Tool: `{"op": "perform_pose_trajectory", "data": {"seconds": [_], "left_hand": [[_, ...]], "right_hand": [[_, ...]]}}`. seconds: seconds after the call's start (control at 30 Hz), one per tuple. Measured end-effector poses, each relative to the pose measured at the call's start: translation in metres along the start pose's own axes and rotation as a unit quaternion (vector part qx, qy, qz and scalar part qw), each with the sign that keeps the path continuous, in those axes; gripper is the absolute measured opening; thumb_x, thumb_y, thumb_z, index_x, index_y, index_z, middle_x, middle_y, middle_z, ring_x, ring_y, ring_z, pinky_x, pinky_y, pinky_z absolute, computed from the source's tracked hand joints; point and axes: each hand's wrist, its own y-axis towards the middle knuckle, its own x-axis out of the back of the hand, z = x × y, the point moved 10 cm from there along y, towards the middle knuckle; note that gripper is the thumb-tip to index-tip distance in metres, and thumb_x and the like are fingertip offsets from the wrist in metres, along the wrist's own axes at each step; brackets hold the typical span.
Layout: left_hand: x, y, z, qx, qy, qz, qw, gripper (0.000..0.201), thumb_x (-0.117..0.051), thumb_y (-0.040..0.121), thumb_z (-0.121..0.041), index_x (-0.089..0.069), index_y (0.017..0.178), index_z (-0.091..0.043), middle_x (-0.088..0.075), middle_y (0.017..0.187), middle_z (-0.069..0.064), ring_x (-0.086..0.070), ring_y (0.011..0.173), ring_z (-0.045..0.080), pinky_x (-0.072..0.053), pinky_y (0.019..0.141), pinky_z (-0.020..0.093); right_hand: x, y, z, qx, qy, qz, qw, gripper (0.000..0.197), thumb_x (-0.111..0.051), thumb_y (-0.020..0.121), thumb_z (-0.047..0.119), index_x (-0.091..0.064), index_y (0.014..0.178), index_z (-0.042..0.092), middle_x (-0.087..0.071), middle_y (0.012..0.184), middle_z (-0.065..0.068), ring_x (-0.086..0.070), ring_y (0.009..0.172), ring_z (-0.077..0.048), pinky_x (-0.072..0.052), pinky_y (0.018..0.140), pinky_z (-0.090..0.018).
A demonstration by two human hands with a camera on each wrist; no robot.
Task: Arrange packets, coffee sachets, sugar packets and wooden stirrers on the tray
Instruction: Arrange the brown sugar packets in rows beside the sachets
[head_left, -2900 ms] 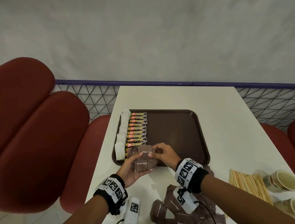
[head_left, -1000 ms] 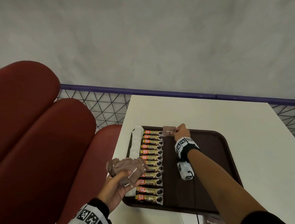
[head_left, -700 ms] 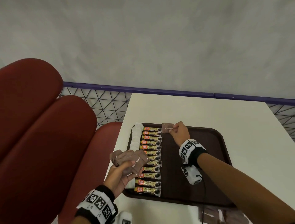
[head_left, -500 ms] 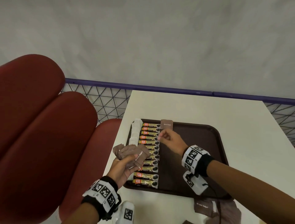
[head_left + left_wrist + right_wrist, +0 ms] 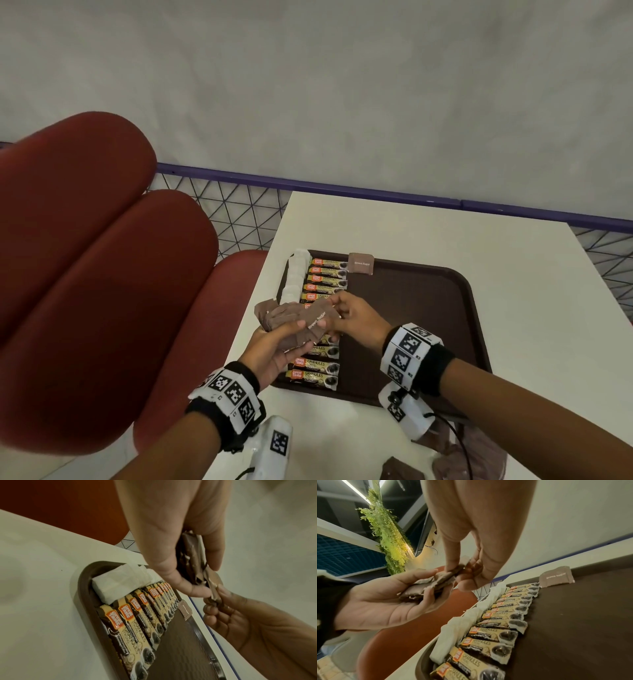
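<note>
Three red seat pads [image 5: 102, 274] fill the left of the head view, beside a white table [image 5: 513, 274] that stands against a grey wall. On the table lies a brown tray [image 5: 428, 325], its long side running away from the person. Along the tray's left edge sits a row of white packets [image 5: 294, 277], and just beside them a neat column of coffee sachets [image 5: 325, 274], each laid crosswise and touching the next. One sugar packet [image 5: 360, 263], brown and labelled, lies alone at the tray's far edge, next to the top sachet. The left hand [image 5: 274, 349] is held above the tray's near left part, palm up, its fingers curled round a fanned stack of brown sugar packets [image 5: 291, 318]. The right hand [image 5: 356, 318] meets it from the right, thumb and forefinger pinching the top packet [image 5: 317, 320] of that stack while the other fingers curl loosely beneath. More brown packets [image 5: 469, 455] lie loose on the table at the near edge, below the right wrist. Both wrists wear bands with black and white markers.
</note>
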Motion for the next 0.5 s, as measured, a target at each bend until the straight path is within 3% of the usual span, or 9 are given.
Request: {"op": "perform_pose_trajectory", "data": {"seconds": [0.13,0.3,0.4,0.5], "left_hand": [[0.001,0.001,0.0,-0.001,0.005,0.001,1.0,0.037,-0.06,0.083,0.003,-0.056,0.119,-0.004,-0.065,0.115,0.02,-0.066,0.097,0.029,-0.058,0.063,0.031],[0.001,0.002,-0.002,-0.011,0.038,-0.007,0.999,0.026,-0.057,0.083,0.008,-0.061,0.105,-0.006,-0.07,0.096,0.014,-0.07,0.079,0.02,-0.057,0.059,0.026],[0.011,0.004,-0.003,-0.017,0.041,-0.03,0.999,0.029,-0.058,0.083,0.008,-0.06,0.107,-0.008,-0.069,0.097,0.013,-0.069,0.079,0.02,-0.056,0.057,0.026],[0.02,0.005,-0.004,-0.015,0.048,-0.04,0.998,0.031,-0.057,0.083,0.008,-0.059,0.109,-0.009,-0.067,0.101,0.013,-0.068,0.085,0.022,-0.057,0.059,0.026]], "right_hand": [[0.006,-0.001,-0.001,-0.011,0.053,-0.012,0.998,0.012,-0.06,0.086,0.0,-0.052,0.087,0.009,-0.06,0.078,-0.008,-0.058,0.052,-0.008,-0.051,0.052,-0.018],[0.026,-0.003,-0.004,-0.017,0.003,-0.05,0.999,0.006,-0.063,0.085,0.006,-0.058,0.084,0.005,-0.058,0.079,-0.003,-0.053,0.067,-0.008,-0.044,0.054,-0.011],[0.078,0.004,-0.013,-0.016,-0.029,-0.181,0.983,0.01,-0.064,0.085,0.01,-0.064,0.095,0.011,-0.063,0.095,-0.003,-0.055,0.081,-0.012,-0.045,0.07,-0.02],[0.134,0.008,-0.029,-0.044,-0.061,-0.326,0.942,0.022,-0.064,0.085,0.012,-0.065,0.107,0.007,-0.063,0.101,-0.006,-0.056,0.093,-0.018,-0.043,0.083,-0.028]]}}
